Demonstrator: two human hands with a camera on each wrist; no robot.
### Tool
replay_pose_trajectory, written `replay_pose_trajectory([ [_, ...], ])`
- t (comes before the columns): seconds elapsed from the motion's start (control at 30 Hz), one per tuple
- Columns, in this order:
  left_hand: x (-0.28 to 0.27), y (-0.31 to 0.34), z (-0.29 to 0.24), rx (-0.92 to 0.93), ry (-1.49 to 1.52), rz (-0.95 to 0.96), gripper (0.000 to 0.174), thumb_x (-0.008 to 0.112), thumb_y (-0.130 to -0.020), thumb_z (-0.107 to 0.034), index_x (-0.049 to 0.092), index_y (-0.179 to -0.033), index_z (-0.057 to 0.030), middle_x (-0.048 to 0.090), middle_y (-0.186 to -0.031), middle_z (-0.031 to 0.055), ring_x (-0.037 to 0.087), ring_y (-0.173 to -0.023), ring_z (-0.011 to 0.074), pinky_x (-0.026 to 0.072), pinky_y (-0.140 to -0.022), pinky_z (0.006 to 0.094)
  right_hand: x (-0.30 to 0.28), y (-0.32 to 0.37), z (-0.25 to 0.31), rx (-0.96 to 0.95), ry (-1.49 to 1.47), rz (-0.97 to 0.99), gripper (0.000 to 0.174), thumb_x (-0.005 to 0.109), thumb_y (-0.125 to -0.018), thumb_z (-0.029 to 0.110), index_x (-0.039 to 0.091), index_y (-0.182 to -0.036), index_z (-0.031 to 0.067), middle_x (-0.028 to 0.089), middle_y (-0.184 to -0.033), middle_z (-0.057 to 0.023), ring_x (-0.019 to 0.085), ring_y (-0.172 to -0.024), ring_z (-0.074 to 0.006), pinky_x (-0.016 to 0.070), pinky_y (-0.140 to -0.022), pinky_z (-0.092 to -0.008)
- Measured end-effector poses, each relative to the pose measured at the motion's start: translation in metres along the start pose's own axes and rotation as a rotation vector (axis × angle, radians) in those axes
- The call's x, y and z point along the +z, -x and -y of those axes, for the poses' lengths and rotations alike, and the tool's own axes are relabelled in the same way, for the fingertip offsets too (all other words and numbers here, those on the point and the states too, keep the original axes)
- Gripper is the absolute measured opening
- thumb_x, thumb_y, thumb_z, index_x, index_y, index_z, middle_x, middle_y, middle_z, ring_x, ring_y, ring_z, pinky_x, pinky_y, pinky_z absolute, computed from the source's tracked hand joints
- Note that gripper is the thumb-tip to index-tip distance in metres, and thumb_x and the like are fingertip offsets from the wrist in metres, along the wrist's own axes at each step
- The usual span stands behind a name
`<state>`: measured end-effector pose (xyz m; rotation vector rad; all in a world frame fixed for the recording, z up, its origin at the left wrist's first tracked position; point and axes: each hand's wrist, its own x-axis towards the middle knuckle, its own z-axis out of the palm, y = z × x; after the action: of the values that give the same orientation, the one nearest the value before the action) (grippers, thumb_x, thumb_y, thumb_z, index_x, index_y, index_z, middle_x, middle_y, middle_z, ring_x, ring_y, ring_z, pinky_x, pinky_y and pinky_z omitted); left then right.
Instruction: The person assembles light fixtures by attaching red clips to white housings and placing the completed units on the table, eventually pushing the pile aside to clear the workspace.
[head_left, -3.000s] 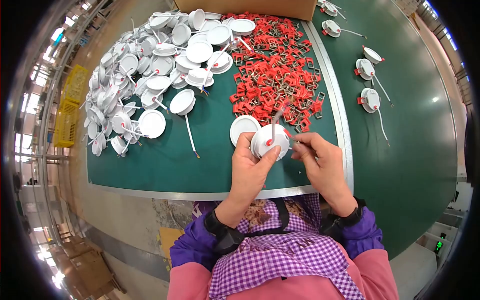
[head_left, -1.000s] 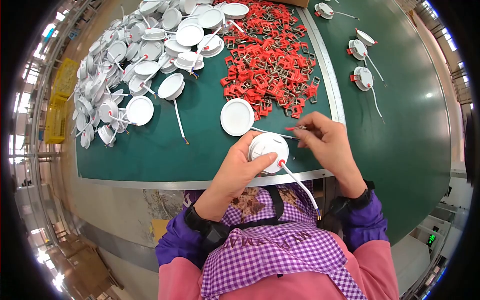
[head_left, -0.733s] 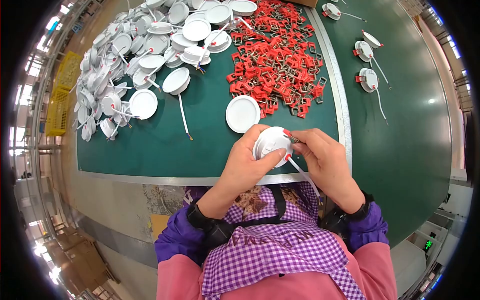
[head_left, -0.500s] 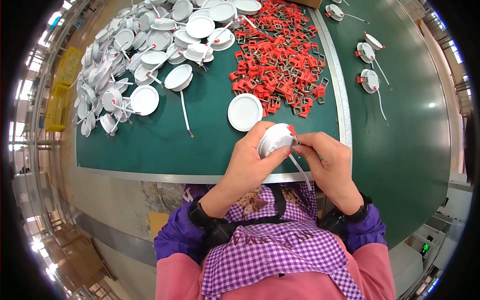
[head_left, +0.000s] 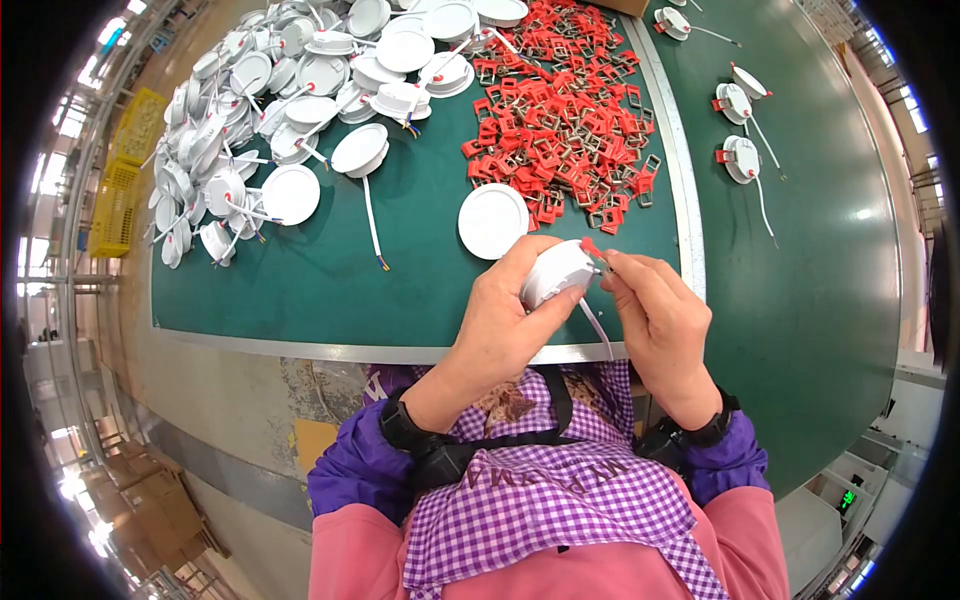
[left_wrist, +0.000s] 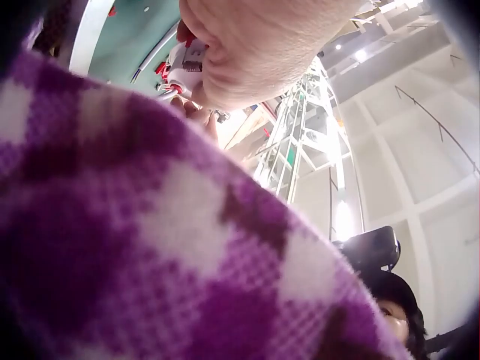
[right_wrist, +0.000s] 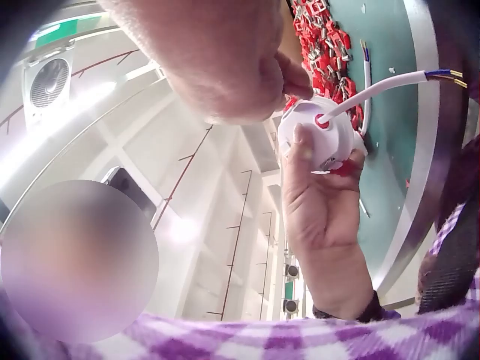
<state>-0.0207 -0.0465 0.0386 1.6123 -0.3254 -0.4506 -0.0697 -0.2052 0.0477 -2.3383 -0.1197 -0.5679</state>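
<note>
My left hand [head_left: 507, 310] grips a white round downlight [head_left: 556, 272] at the table's front edge, thumb on its near side. The downlight is tilted, and its white cable [head_left: 597, 328] hangs toward the apron. At its right rim my right hand [head_left: 658, 310] pinches a red spring clip [head_left: 590, 246] with a metal spring. In the right wrist view the back of the downlight [right_wrist: 324, 139] shows the cable leaving a red grommet, and a red piece [right_wrist: 346, 169] sits by the left fingers. The left wrist view is mostly covered by checked cloth.
Another downlight [head_left: 493, 221] lies face up just beyond the left hand. Behind it spreads a heap of red clips [head_left: 560, 120], with a large pile of downlights [head_left: 300, 110] to the left. Several downlights with clips [head_left: 740, 159] lie right of the metal strip [head_left: 684, 200].
A second ago the right hand held the red clip apart from the downlight; now the clip is at its rim. The left hand has tilted the downlight on its side.
</note>
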Motion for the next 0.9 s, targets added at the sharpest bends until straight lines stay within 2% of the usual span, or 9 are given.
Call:
replay_pose_trajectory([
  [0.07,0.001,-0.002,0.007,0.114,-0.027,-0.058,0.028,0.066,-0.082,-0.008,0.056,-0.107,-0.0040,0.059,-0.083,0.0006,0.052,-0.066,0.0041,0.0421,-0.056,0.0207,0.000,0.000,0.001,-0.001,-0.028,0.007,0.018,0.064,-0.078,-0.002,0.061,-0.096,-0.0010,0.063,-0.084,-0.0136,0.063,-0.067,-0.0262,0.0490,-0.056,-0.0314],
  [0.2,0.001,-0.002,0.007,0.070,-0.007,-0.050,0.027,0.065,-0.082,-0.008,0.056,-0.107,-0.0041,0.059,-0.084,0.0011,0.053,-0.068,0.0043,0.0424,-0.057,0.0208,0.002,0.000,0.001,0.025,-0.104,0.066,0.019,0.064,-0.077,-0.004,0.061,-0.095,-0.0011,0.063,-0.082,-0.0136,0.063,-0.067,-0.0261,0.0491,-0.056,-0.0315],
  [0.3,0.001,-0.002,0.010,0.128,-0.051,-0.055,0.028,0.065,-0.082,-0.007,0.056,-0.108,-0.0043,0.059,-0.083,0.0010,0.053,-0.067,0.0042,0.0423,-0.056,0.0208,0.002,0.002,-0.001,0.046,-0.124,0.083,0.019,0.063,-0.076,-0.005,0.061,-0.094,-0.0011,0.062,-0.081,-0.0132,0.063,-0.067,-0.0261,0.0491,-0.056,-0.0318],
  [0.53,-0.004,-0.003,0.005,0.120,-0.107,0.043,0.029,0.066,-0.082,-0.007,0.056,-0.109,-0.0034,0.060,-0.084,0.0014,0.055,-0.075,0.0059,0.0442,-0.063,0.0223,0.005,0.003,-0.004,-0.010,-0.094,0.027,0.019,0.063,-0.075,-0.007,0.061,-0.092,-0.0012,0.062,-0.079,-0.0130,0.062,-0.066,-0.0255,0.0489,-0.057,-0.0303],
  [0.6,-0.006,-0.003,0.003,0.117,-0.099,0.056,0.029,0.065,-0.082,-0.006,0.056,-0.109,-0.0031,0.060,-0.086,0.0018,0.055,-0.078,0.0067,0.0448,-0.067,0.0230,0.001,0.002,-0.009,0.028,-0.155,0.070,0.025,0.063,-0.075,-0.006,0.060,-0.100,-0.0010,0.064,-0.084,-0.0108,0.063,-0.067,-0.0197,0.0486,-0.058,-0.0263],
  [0.63,-0.007,-0.001,0.002,0.121,-0.063,0.092,0.029,0.065,-0.082,-0.006,0.056,-0.109,-0.0027,0.060,-0.089,0.0022,0.055,-0.082,0.0073,0.0449,-0.070,0.0235,-0.001,0.002,-0.009,0.026,-0.156,0.070,0.025,0.063,-0.075,-0.006,0.060,-0.100,-0.0010,0.064,-0.084,-0.0108,0.063,-0.067,-0.0197,0.0486,-0.058,-0.0263],
  [0.7,-0.006,0.004,0.002,0.124,-0.027,0.131,0.028,0.065,-0.082,-0.006,0.056,-0.109,-0.0023,0.060,-0.092,0.0026,0.055,-0.086,0.0080,0.0450,-0.073,0.0241,-0.008,0.004,-0.005,0.431,-0.589,0.139,0.034,0.064,-0.076,-0.004,0.056,-0.109,-0.0009,0.065,-0.091,-0.0078,0.063,-0.068,-0.0119,0.0483,-0.061,-0.0233],
  [0.73,-0.004,0.005,0.002,0.080,0.049,0.180,0.028,0.065,-0.082,-0.006,0.056,-0.109,-0.0021,0.060,-0.094,0.0029,0.055,-0.088,0.0084,0.0448,-0.075,0.0243,-0.017,0.004,-0.007,0.510,-0.583,0.271,0.041,0.063,-0.077,-0.004,0.052,-0.116,-0.0012,0.065,-0.097,-0.0085,0.062,-0.069,-0.0080,0.0484,-0.062,-0.0229],
  [0.9,0.005,0.007,0.009,-0.008,0.171,0.271,0.029,0.065,-0.083,-0.007,0.056,-0.110,-0.0024,0.059,-0.096,0.0035,0.055,-0.090,0.0087,0.0453,-0.077,0.0247,-0.026,0.009,-0.010,0.601,-0.634,0.318,0.040,0.062,-0.079,-0.004,0.052,-0.117,-0.0016,0.064,-0.100,-0.0138,0.062,-0.071,-0.0095,0.0496,-0.062,-0.0230],
])
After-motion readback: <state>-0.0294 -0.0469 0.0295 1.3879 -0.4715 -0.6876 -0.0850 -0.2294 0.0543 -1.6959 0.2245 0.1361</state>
